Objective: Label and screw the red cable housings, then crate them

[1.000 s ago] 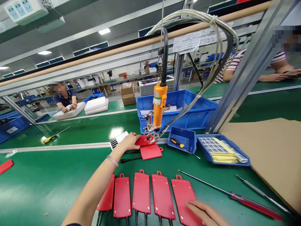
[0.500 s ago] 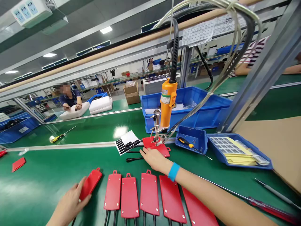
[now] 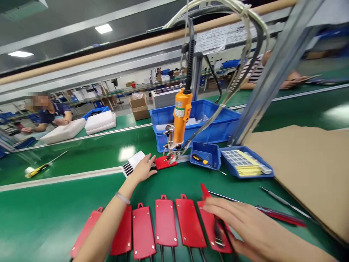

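My left hand [image 3: 141, 169] reaches forward over the green bench, fingers spread. It lies beside a flat red case [image 3: 163, 162] under the hanging orange electric screwdriver [image 3: 182, 118] and partly covers a black-striped sheet [image 3: 128, 169]. At the front right, my right hand [image 3: 231, 213] is closed around another red case [image 3: 206, 193], seen nearly edge-on, with black cords hanging below. The grip is partly hidden and blurred. Several screwed red cases [image 3: 166, 222] with black cords lie in a row in front of me. My left forearm covers part of the row's left end.
A large blue bin [image 3: 218, 127] stands behind the screwdriver. To its front right are a small blue tray [image 3: 205, 153] with a yellow-black screwdriver and a tray [image 3: 247, 174] of label sheets. Long tools [image 3: 283, 215] and cardboard [image 3: 305, 163] lie right. A co-worker [image 3: 51, 112] sits across.
My left hand has let go of the front-left red case and reached forward. My right hand has come back from the screwdriver to the front right with a red case. The view has shifted right.
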`<state>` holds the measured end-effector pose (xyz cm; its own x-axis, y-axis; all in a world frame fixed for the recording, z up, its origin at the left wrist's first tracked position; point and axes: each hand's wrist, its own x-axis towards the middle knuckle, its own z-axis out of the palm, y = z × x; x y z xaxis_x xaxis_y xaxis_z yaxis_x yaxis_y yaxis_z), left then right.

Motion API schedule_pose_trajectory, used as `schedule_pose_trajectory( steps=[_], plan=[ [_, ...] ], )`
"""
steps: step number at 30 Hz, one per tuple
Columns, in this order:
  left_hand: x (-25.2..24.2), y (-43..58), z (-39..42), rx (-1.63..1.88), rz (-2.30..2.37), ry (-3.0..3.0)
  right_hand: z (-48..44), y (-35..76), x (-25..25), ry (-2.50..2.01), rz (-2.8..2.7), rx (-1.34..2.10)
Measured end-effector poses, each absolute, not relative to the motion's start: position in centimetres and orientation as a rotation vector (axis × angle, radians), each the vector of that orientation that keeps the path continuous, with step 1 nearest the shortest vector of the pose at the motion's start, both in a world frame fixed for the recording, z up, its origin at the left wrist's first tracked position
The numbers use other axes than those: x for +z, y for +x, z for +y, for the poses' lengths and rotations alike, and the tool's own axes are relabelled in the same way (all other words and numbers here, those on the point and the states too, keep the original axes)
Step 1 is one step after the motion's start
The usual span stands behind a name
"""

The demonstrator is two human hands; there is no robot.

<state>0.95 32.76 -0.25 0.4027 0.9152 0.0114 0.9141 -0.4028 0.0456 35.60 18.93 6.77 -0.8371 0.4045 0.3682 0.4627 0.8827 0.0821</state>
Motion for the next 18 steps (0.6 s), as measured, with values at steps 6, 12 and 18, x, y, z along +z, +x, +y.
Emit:
schedule_pose_trajectory(
  steps=[6, 12, 18],
  plan=[
    [0.8, 2.8, 33.6, 0.074, 1.514, 2.712, 14.6, 43.5, 6.6, -0.515, -3.132, -0.331],
    [4.0, -3.7, 21.0, 0.119, 2.076, 2.609, 13.7, 43.8, 6.5, -0.208, -3.315, -0.371],
    [1.3, -8.2, 6.9, 0.319, 2.532, 2.05, 13.0, 44.6, -0.7, -1.002, -2.567, -0.007]
  ],
)
